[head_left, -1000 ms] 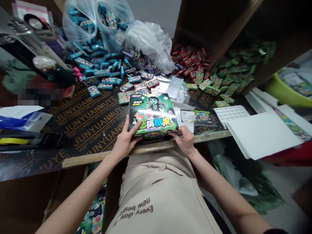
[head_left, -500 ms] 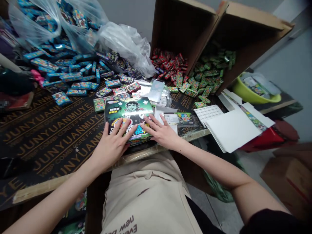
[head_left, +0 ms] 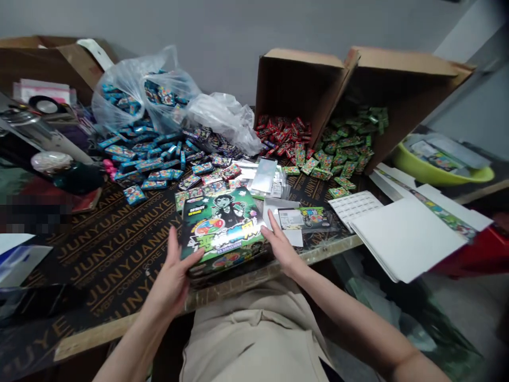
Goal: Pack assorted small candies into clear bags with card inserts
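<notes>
A closed green and black printed cardboard box (head_left: 228, 225) with cartoon figures on its lid sits at the table's front edge, between my two hands. My left hand (head_left: 175, 273) grips its near left corner, thumb over the top edge. At the right side, my right hand (head_left: 280, 244) holds the box with the thumb along its lid edge; some of its fingers are hidden. Just behind the box lie several small printed boxes (head_left: 210, 178) and some clear plastic sleeves (head_left: 264, 178). A flat printed packet (head_left: 306, 218) rests to the right of my right hand.
Heaps of blue small boxes (head_left: 153, 154), red ones (head_left: 282, 132) and green ones (head_left: 345, 143) lie at the back. Two open cartons (head_left: 302, 79) stand behind them. White card sheets (head_left: 409, 228) overhang the right edge; a yellow-green basin (head_left: 441, 175) is beyond.
My hands have gone from lying flat on the lid to gripping the box at its left and right sides. The view has tilted up and shifted left.
</notes>
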`<state>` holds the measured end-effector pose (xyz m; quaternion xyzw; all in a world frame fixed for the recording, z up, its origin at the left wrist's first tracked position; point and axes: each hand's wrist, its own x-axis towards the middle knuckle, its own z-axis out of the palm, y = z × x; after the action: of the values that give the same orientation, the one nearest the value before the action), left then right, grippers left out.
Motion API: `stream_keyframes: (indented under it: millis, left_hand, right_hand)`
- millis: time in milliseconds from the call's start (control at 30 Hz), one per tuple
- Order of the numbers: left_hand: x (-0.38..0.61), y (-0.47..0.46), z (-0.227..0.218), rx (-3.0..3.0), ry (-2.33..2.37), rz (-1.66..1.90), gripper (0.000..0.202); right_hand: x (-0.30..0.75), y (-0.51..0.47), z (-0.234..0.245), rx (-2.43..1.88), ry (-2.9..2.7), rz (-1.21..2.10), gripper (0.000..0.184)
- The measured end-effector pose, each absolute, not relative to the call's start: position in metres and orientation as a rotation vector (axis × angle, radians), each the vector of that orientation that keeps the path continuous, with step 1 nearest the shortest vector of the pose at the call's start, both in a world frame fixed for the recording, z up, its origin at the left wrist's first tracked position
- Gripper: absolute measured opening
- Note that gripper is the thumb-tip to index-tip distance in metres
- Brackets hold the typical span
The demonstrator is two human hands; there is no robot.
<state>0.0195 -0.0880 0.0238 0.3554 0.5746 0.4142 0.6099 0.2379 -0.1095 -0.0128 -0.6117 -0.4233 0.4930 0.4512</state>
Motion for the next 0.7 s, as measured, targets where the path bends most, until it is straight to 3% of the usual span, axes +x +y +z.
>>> stream_keyframes:
  millis: [200, 300, 400, 500, 600, 700]
  left_hand:
    - [0.01, -0.141, 0.013, 1.0, 1.525, 0.908, 0.084]
    - [0.01, -0.152, 0.007, 1.463, 1.584, 0.954, 0.077]
    - [0.004, -0.151, 0.022, 2.062, 1.303, 0.706, 0.062]
    - [-0.029, -0.142, 0.036, 2.123, 1.076, 0.567, 0.043]
    - [-0.093, -0.133, 0.021, 1.759, 1.636, 1.191, 0.029]
    - [-0.17, -0.118, -0.019, 1.089, 2.297, 1.783, 0.043]
  right_hand:
    - [0.247, -0.141, -0.004, -1.455, -1.241, 1.282, 0.076]
    - [0.254, -0.141, -0.001, -1.531, -1.498, 1.023, 0.069]
    - [0.249, -0.118, 0.026, -1.506, -1.729, 0.588, 0.057]
    - [0.21, -0.078, 0.058, -1.239, -1.947, 0.603, 0.043]
    - [0.128, -0.043, 0.071, -0.872, -2.199, 0.853, 0.033]
    - [0.02, -0.015, 0.056, -0.663, -2.327, 1.043, 0.032]
